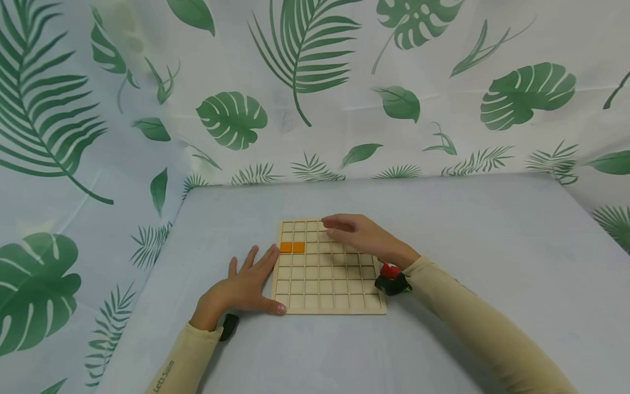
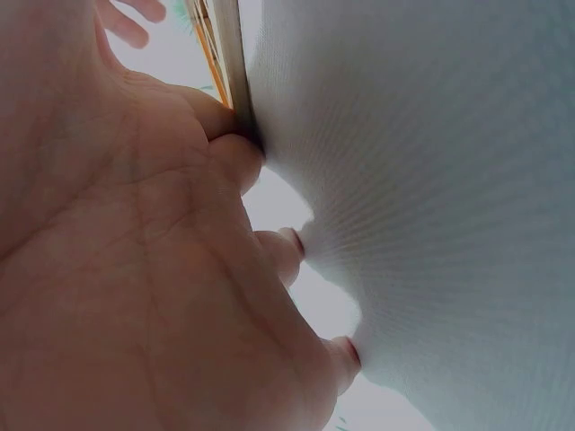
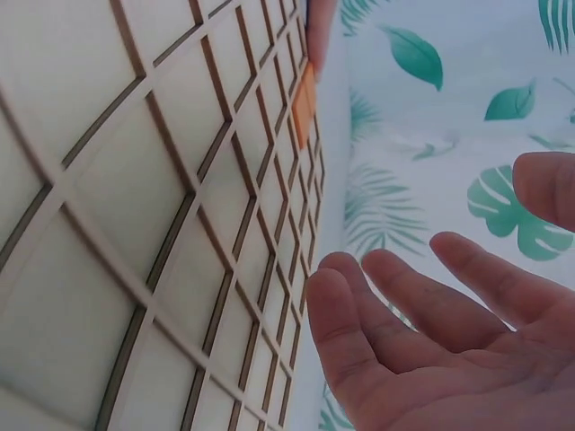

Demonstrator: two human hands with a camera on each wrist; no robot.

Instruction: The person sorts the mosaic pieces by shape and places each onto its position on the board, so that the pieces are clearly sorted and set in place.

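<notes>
A square wooden grid board (image 1: 327,287) lies flat, with two orange square tiles (image 1: 298,247) side by side in cells at its left edge. My left hand (image 1: 246,287) is spread on the table, its fingertips and thumb touching the board's left side. In the left wrist view that hand (image 2: 162,251) meets the board's edge (image 2: 232,63). Over the board's upper right part my right hand (image 1: 361,234) hovers with loosely bent fingers. In the right wrist view this hand (image 3: 440,332) holds nothing, and the grid (image 3: 189,193) beside it shows bare cells.
The board rests on a pale cloth-covered table (image 1: 467,230). Behind and to the left hangs a white curtain (image 1: 339,76) printed with green leaves. A dark and red wrist device (image 1: 392,280) sits under the right wrist, close to the board's right edge.
</notes>
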